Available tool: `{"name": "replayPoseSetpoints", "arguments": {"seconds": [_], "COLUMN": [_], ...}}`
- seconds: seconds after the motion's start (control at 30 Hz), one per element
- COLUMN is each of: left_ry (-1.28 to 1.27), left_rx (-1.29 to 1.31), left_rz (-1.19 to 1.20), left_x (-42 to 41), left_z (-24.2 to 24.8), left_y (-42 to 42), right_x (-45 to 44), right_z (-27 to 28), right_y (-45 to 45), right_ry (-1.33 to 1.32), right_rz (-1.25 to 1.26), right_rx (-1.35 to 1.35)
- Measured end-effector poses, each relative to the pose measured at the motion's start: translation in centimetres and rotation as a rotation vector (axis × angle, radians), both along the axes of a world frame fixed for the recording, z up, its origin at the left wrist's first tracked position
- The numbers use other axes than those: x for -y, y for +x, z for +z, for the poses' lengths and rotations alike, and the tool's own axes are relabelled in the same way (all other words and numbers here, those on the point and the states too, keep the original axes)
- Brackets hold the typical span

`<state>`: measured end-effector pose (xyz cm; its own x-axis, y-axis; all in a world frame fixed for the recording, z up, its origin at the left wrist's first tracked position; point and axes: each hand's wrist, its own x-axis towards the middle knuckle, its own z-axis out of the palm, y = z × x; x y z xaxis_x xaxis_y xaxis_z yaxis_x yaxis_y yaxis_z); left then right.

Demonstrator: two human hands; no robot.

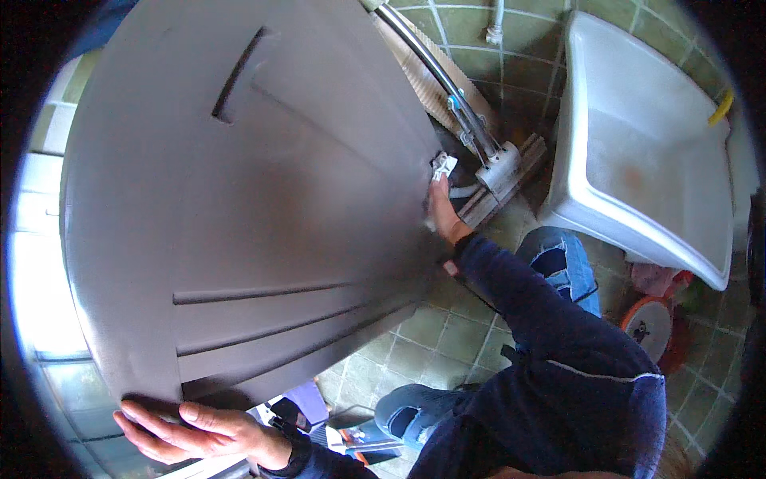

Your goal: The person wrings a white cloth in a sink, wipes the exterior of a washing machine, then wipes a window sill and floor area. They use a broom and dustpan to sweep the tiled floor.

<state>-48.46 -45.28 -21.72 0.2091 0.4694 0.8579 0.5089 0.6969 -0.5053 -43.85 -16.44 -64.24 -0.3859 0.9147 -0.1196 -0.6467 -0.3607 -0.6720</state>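
A large grey-brown panel (pixel 257 197) fills the left and middle of the view, tilted above the floor. It has one short slot near the top and three long grooves near the bottom. My right hand (pixel 446 209) grips its right edge, thumb uppermost and the other fingers mostly hidden. By the thumb tip is a small white piece (pixel 444 165); I cannot tell whether it is held or fixed to the panel. My left hand (pixel 206 432) is at the panel's lower left corner, fingers apart; how firmly it touches is unclear.
Right of the panel stand a chrome rail (pixel 446 75) with a white base (pixel 500 167) and a white ceramic sink (pixel 568 197). Corrugated cardboard (pixel 413 66) leans behind the rail. An orange-rimmed disc (pixel 647 329) and a purple object (pixel 308 402) are lower down. Blue fabric (pixel 96 30) shows top left.
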Motion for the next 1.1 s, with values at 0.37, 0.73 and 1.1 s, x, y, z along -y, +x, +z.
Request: {"name": "replayPoseSetpoints", "arguments": {"seconds": [0.37, 0.73, 1.1], "left_ry": [0.267, 0.333, 0.323], "left_rx": [0.242, 0.405, 0.393], "left_rz": [-0.016, -0.049, -0.128], "left_x": [-0.4, -2.7, -2.0], "left_z": [-12.5, -16.1, -16.3], "left_y": [2.0, -1.3, -1.6], "right_x": [2.3, -4.6, 8.7], "right_z": [5.2, -13.9, -14.3], "right_y": [0.0, -0.6, -0.4], "right_ry": [0.757, -0.031, -0.257], "right_rz": [-0.303, 0.089, 0.251], "right_rx": [0.62, -0.023, -0.006]}}
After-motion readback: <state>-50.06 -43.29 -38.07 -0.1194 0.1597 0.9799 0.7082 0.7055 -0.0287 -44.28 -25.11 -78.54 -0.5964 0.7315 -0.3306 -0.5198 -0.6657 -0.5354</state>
